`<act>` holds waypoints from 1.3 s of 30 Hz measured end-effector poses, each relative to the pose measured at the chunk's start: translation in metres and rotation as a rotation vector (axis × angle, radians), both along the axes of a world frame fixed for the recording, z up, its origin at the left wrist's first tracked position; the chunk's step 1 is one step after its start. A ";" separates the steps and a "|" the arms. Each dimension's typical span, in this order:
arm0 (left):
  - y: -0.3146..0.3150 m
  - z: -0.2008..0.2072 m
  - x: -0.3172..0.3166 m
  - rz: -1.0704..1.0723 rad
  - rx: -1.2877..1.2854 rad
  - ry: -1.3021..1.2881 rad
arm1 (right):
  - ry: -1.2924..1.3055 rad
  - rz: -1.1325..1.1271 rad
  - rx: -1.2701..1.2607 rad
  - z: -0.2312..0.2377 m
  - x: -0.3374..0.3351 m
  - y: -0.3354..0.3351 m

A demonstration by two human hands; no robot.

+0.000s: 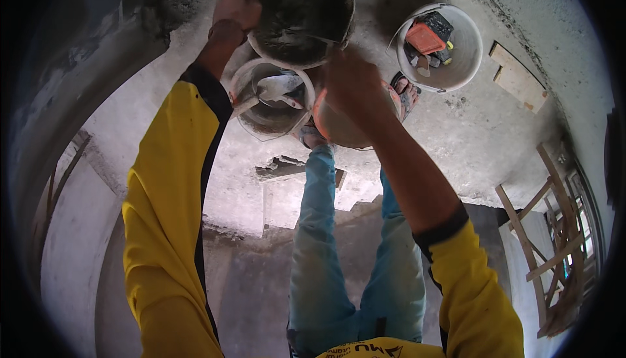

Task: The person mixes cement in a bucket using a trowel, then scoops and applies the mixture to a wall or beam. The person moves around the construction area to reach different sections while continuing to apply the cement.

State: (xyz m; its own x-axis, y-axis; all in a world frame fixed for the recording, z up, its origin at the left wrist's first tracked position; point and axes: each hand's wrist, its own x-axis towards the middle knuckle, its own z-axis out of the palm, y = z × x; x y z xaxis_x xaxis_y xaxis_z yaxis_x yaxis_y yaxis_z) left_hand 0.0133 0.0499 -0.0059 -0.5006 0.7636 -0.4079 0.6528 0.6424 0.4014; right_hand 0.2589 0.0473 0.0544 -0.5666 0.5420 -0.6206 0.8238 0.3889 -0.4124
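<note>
My left hand [238,7] is closed at the left rim of a bucket [301,15] with a dark, wet-looking inside. That bucket overlaps part of a second bucket [242,84], in which a trowel [280,87] lies. Smeared by motion, my right hand [352,83] is close to the lower right rim of the dark bucket; its fingers cannot be made out. Below that hand stands an orange-rimmed bucket [344,126] with greyish contents, partly hidden by my hand and forearm.
A white bucket [468,48] at the right holds a red-orange block-like thing [426,38] and other small items. Beyond it lies a flat board [518,76]. My feet stand among the buckets. Below is a broken concrete edge [283,167]; a wooden frame [548,253] leans at far right.
</note>
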 end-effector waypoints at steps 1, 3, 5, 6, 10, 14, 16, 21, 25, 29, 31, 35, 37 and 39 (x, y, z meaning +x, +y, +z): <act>0.008 -0.003 0.002 -0.014 -0.012 -0.010 | 0.113 -0.033 0.102 0.016 0.020 -0.003; 0.022 -0.028 0.002 -0.146 0.016 0.061 | -0.066 -0.111 -0.017 0.059 0.038 0.002; 0.047 -0.062 0.003 -0.291 0.002 0.132 | 0.034 -0.153 0.066 0.065 0.073 -0.017; 0.066 -0.068 0.012 -0.328 -0.046 0.104 | -0.023 -0.234 -0.040 0.071 0.085 -0.023; 0.115 -0.063 0.064 -0.525 -0.006 -0.065 | -0.095 -0.410 -0.224 0.091 0.133 -0.062; 0.069 -0.076 0.051 -0.928 0.318 0.300 | -0.107 -0.482 -0.347 0.118 0.178 -0.101; 0.073 -0.054 0.049 -0.937 0.310 0.253 | -0.138 -0.542 -0.355 0.127 0.196 -0.114; 0.042 0.043 0.032 -0.714 -0.031 -0.075 | -0.151 -0.648 -0.304 0.156 0.230 -0.136; -0.014 0.084 0.038 -0.787 -0.054 -0.077 | -0.093 -0.693 -0.240 0.188 0.241 -0.143; -0.037 0.129 0.065 -0.544 0.017 -0.130 | -0.059 -0.834 -0.172 0.207 0.245 -0.167; -0.032 0.147 0.057 -0.406 0.044 -0.159 | -0.058 -0.850 -0.134 0.215 0.235 -0.177; -0.018 0.141 0.029 -0.089 0.046 -0.293 | -0.079 -0.887 -0.253 0.204 0.210 -0.195; -0.010 0.120 0.019 0.111 0.008 -0.487 | -0.085 -0.895 -0.418 0.195 0.186 -0.186; -0.011 0.099 0.024 0.338 0.062 -0.764 | 0.002 -0.822 -0.422 0.173 0.166 -0.186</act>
State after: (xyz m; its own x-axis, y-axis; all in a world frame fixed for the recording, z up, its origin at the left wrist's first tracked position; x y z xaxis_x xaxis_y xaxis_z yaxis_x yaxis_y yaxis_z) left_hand 0.0373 0.0393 0.0927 -0.3093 0.6542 -0.6901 -0.0369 0.7169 0.6962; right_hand 0.4252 -0.1387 0.2270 -0.1050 0.5032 -0.8578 0.7734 -0.5009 -0.3885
